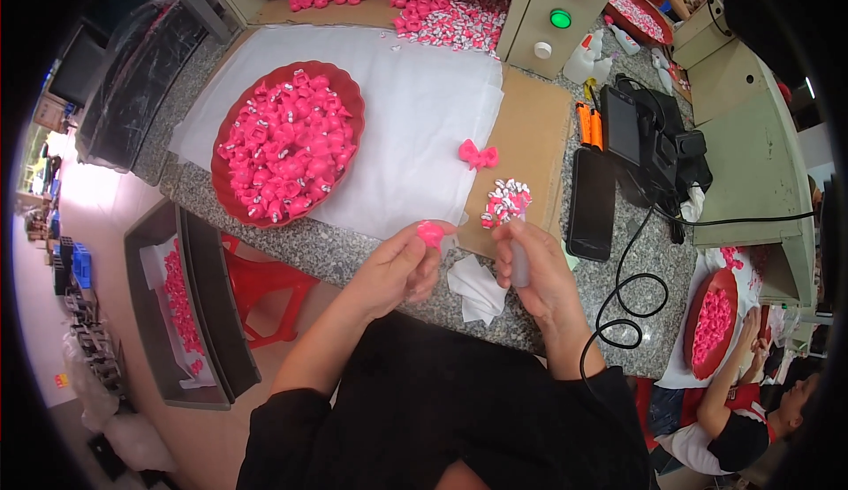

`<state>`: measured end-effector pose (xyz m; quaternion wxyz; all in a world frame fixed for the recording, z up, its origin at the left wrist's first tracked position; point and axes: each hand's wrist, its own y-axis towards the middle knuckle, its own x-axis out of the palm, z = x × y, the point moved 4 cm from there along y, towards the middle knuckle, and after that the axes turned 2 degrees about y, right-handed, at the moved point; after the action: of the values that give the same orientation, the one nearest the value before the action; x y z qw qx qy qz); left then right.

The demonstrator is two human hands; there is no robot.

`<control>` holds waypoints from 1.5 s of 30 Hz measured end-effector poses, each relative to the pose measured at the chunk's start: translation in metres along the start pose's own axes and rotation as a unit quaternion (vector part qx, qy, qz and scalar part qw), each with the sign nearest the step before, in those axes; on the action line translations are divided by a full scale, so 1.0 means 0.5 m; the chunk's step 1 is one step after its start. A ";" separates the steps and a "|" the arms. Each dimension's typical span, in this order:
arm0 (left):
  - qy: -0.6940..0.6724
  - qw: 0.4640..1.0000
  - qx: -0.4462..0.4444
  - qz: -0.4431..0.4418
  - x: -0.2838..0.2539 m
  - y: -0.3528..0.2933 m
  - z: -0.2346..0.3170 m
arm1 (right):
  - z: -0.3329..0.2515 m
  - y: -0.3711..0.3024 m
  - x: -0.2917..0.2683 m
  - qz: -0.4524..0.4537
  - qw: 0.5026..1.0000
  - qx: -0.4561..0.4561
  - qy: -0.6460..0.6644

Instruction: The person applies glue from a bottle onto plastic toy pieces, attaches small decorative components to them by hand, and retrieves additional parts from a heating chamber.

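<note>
My left hand (402, 269) pinches a small pink plastic piece (430, 233) between thumb and fingers, over the front edge of the counter. My right hand (543, 269) is wrapped round a slim translucent bottle (519, 260), whose top end points toward a small heap of pink-and-white bits (506, 200) on brown cardboard (530, 128). Behind that heap lies a pair of loose pink pieces (478, 154). A crumpled white tissue (478, 289) rests between my hands. To the left, a red scalloped bowl (356, 106) is heaped with pink pieces carrying white-marked bits.
White sheeting (415, 101) covers much of the speckled counter. A black phone (592, 203), orange markers (589, 125) and a looping black cable (618, 313) lie to the right. A grey bin (238, 349) stands lower left. A co-worker (738, 419) sits far right by another red tray.
</note>
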<state>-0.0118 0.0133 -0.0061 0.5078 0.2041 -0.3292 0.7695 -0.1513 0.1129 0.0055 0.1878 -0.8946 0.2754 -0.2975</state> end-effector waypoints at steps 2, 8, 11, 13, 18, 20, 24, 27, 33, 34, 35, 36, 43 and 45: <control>0.218 0.970 0.070 0.085 -0.023 -0.021 0.058 | -0.003 0.002 -0.012 -0.005 0.997 -0.001 0.074; 0.739 0.383 0.251 0.495 -0.101 -0.095 0.293 | -0.023 -0.011 -0.002 -0.030 0.996 -0.032 0.079; 0.767 0.281 0.236 0.526 -0.102 -0.069 0.304 | -0.021 -0.009 -0.007 -0.042 0.995 -0.062 0.071; 0.761 0.327 0.354 0.434 -0.021 -0.011 0.274 | -0.024 -0.008 -0.014 -0.028 0.993 -0.079 0.085; 0.666 0.634 0.234 0.315 0.033 0.142 0.142 | -0.027 -0.005 -0.016 -0.008 0.988 -0.085 0.130; 0.692 0.594 0.249 0.325 0.063 0.164 0.135 | -0.024 -0.002 -0.032 0.002 0.985 -0.084 0.153; 0.745 0.616 0.163 0.196 0.040 0.209 0.131 | -0.028 -0.001 -0.032 -0.002 0.983 -0.086 0.164; 0.722 0.647 0.194 0.151 0.016 0.204 0.128 | -0.024 -0.005 -0.031 -0.018 0.982 -0.085 0.165; 0.494 0.834 0.180 0.168 -0.012 0.152 0.122 | -0.022 -0.001 -0.020 -0.029 0.979 -0.098 0.175; 0.331 0.924 0.114 0.152 -0.015 0.137 0.106 | -0.024 -0.003 -0.019 -0.030 0.979 -0.111 0.167; 0.330 0.924 0.115 0.154 -0.019 0.123 0.095 | -0.026 -0.005 -0.018 -0.031 0.979 -0.123 0.158; 0.201 0.970 0.099 0.092 -0.022 0.115 0.072 | -0.023 -0.004 -0.017 -0.032 0.980 -0.122 0.156; 0.057 0.993 0.095 0.028 -0.016 0.073 0.017 | -0.021 0.001 -0.022 -0.013 0.961 -0.230 0.153; 0.135 0.981 0.129 0.049 -0.011 0.070 0.014 | -0.024 -0.005 -0.014 -0.019 0.961 -0.237 0.143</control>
<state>-0.0416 -0.0046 -0.0153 0.4786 0.1461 -0.1655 0.8498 -0.1629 0.1169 0.0127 -0.0768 -0.8667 0.3453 -0.3516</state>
